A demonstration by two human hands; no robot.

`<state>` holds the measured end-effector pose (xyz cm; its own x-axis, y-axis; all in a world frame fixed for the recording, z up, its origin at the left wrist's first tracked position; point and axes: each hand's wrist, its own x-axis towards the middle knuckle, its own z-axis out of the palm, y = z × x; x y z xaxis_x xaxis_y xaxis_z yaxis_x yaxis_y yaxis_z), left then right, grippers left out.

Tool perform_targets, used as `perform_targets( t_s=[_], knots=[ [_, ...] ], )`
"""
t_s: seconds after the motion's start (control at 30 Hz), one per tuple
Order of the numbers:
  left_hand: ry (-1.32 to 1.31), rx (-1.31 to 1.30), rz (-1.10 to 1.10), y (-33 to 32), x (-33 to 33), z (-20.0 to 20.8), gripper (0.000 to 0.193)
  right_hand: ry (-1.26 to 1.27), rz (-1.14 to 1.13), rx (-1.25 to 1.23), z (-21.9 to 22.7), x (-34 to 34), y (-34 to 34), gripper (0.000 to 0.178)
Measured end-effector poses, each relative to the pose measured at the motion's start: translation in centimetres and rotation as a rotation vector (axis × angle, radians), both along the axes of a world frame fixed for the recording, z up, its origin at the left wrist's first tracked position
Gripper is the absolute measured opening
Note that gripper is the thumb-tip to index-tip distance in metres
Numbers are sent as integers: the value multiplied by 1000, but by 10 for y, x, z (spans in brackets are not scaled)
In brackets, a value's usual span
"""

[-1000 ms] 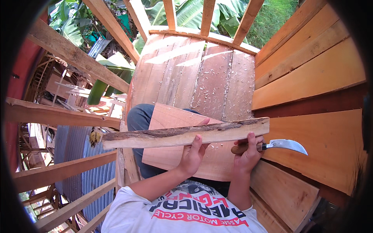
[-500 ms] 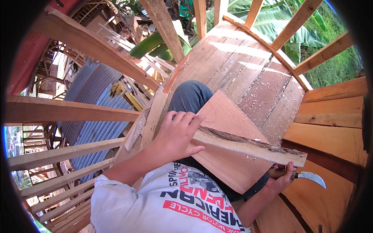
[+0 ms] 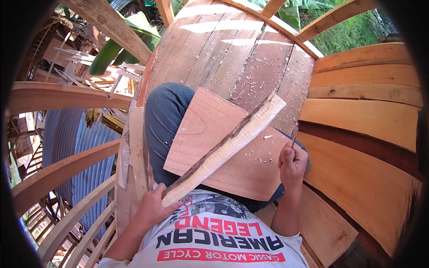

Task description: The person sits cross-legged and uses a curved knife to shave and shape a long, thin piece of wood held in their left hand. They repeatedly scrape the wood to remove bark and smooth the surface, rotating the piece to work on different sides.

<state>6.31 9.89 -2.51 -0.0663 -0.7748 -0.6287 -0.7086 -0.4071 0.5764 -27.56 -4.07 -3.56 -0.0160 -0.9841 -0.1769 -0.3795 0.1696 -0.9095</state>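
Observation:
My left hand (image 3: 154, 206) grips the near end of a long pale strip of wood (image 3: 228, 147) with dark bark along one edge. The strip slants up and to the right across a flat reddish board (image 3: 210, 129) that rests on my lap. My right hand (image 3: 292, 163) is closed around a knife handle at the board's right edge; only a thin sliver of the knife (image 3: 294, 140) shows above the fist, its blade edge-on. Wood shavings lie on the board and on the planks beyond.
I sit on a curved plank floor (image 3: 237, 49) scattered with shavings, with orange plank walls (image 3: 362, 116) rising on the right. Curved wooden ribs (image 3: 62, 169) run on the left, open to corrugated metal sheets (image 3: 85, 147) and scrap wood far below. Green leaves show at the top.
My left hand has shifted to the strip's near end and swung the strip from lying across to slanting away up-right. The right hand with the knife rose to the board's right edge.

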Motion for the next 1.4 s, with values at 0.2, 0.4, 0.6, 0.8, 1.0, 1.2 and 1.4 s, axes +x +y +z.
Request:
perform_targets(
  t_s=[0.2, 0.4, 0.6, 0.8, 1.0, 1.2, 1.4],
  knots=[
    [128, 38, 36, 7, -3, -18, 57, 623, 284, -49, 4, 33, 21, 52],
    [95, 59, -26, 5, 1, -21, 56, 747, 383, -130, -1, 53, 27, 54],
    [182, 46, -5, 4, 0, -25, 54, 866, 383, -161, 0, 45, 20, 56],
    [203, 61, -9, -4, -3, -24, 55, 911, 267, -240, -9, 35, 6, 58],
    [188, 80, -49, 7, 7, -29, 54, 844, -241, -26, 9, -40, -35, 59],
    [284, 103, -21, 0, 1, -33, 52, 795, 319, -170, 3, 38, 20, 54],
    [294, 87, -34, 1, 3, -35, 52, 810, 302, -156, 0, 41, 10, 54]
  ],
)
